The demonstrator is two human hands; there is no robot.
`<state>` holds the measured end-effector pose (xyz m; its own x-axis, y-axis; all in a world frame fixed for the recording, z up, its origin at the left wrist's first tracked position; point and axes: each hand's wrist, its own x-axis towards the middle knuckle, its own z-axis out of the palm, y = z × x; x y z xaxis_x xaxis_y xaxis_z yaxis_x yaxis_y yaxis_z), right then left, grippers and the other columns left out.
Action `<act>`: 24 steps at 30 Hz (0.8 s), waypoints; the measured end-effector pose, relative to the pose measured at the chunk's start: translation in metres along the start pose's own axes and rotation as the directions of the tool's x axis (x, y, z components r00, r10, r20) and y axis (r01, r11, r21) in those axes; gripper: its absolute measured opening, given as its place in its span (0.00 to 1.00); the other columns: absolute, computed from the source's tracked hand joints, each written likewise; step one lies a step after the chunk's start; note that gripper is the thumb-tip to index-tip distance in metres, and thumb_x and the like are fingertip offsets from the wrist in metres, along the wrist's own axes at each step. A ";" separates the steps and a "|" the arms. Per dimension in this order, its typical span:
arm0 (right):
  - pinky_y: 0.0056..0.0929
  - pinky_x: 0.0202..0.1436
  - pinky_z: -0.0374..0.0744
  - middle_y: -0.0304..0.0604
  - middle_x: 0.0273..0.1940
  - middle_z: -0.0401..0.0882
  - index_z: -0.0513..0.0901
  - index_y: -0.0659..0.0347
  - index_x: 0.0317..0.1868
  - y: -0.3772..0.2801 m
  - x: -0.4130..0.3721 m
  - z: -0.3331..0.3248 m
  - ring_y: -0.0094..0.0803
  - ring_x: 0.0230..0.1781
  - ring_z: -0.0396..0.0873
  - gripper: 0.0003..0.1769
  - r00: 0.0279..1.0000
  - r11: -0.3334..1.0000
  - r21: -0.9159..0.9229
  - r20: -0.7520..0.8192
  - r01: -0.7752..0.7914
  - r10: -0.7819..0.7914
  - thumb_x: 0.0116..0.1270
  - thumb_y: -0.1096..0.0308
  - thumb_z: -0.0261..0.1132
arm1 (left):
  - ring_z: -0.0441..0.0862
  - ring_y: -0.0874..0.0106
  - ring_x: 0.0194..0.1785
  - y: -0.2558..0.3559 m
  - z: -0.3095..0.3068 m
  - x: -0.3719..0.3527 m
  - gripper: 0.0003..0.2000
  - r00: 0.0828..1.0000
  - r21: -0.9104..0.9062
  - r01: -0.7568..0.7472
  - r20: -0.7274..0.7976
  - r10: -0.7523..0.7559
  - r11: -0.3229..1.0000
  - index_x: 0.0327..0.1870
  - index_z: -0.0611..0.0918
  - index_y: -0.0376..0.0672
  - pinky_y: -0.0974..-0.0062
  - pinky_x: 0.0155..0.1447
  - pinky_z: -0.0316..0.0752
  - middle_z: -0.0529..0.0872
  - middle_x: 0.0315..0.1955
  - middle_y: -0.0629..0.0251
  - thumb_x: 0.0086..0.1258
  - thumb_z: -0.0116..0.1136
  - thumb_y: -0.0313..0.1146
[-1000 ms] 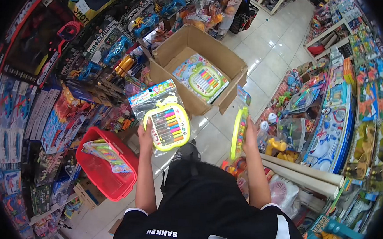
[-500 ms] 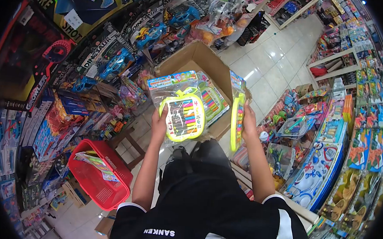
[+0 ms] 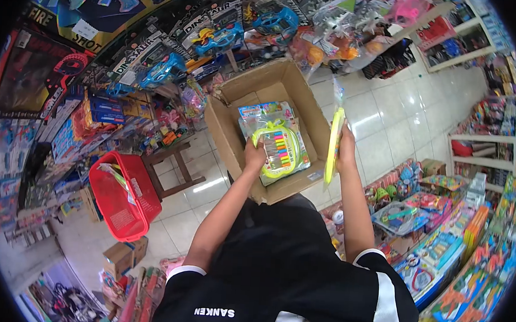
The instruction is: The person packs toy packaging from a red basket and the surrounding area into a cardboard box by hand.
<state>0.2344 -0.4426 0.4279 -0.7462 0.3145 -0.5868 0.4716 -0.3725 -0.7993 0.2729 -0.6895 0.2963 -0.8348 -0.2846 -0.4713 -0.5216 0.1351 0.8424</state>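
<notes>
My left hand (image 3: 255, 156) grips the edge of a yellow-green apple-shaped toy (image 3: 280, 152) with a row of coloured bars, packed in a clear bag. This toy is inside the open cardboard box (image 3: 227, 136), over other flat packs (image 3: 261, 111) that it partly covers. My right hand (image 3: 346, 147) has its fingers closed on a second yellow-green packaged toy (image 3: 332, 148), held on edge beside the box's right wall. Only that toy's narrow side shows, and the bag's top sticks up above it.
A red plastic basket (image 3: 105, 178) with a few flat packs stands on the left, near a brown wooden stool (image 3: 157, 181). Racks of packaged toys (image 3: 157, 72) line the far left. More toys (image 3: 411, 212) fill the right side. White floor tiles (image 3: 390, 119) run between.
My left hand has brought its toy down into the box. The right-hand toy has shifted right and turned more edge-on. The view has swung so the box appears more fully.
</notes>
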 end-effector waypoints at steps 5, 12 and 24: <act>0.27 0.43 0.76 0.40 0.38 0.79 0.77 0.68 0.48 0.011 0.034 0.003 0.24 0.37 0.76 0.22 0.959 0.937 -0.254 0.208 0.241 -0.190 0.78 0.54 0.51 | 0.75 0.41 0.56 -0.042 0.025 0.006 0.23 0.991 0.378 0.063 -0.134 -0.013 0.923 0.59 0.72 0.30 0.53 0.59 0.71 0.76 0.54 0.36 0.72 0.55 0.40; 0.49 0.49 0.76 0.65 0.41 0.81 0.75 0.66 0.47 0.052 0.047 0.022 0.61 0.46 0.79 0.23 0.864 0.509 -0.702 0.356 0.498 -0.355 0.74 0.51 0.54 | 0.70 0.39 0.57 -0.035 0.026 -0.005 0.26 0.992 0.550 0.030 -0.121 0.044 0.835 0.52 0.69 0.27 0.50 0.63 0.66 0.71 0.51 0.36 0.69 0.58 0.45; 0.49 0.61 0.70 0.62 0.63 0.62 0.60 0.67 0.64 0.122 0.048 0.031 0.56 0.64 0.65 0.38 0.878 -0.045 -0.879 0.476 0.474 -0.052 0.63 0.55 0.68 | 0.63 0.43 0.68 -0.040 0.012 -0.015 0.34 0.998 0.545 -0.012 0.060 -0.025 0.839 0.65 0.63 0.33 0.58 0.71 0.63 0.62 0.64 0.38 0.65 0.63 0.44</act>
<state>0.2414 -0.5002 0.3060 -0.9032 -0.1202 -0.4120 0.0381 0.9338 -0.3559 0.3046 -0.6795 0.2665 -0.8306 -0.2305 -0.5069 -0.5235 0.6335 0.5698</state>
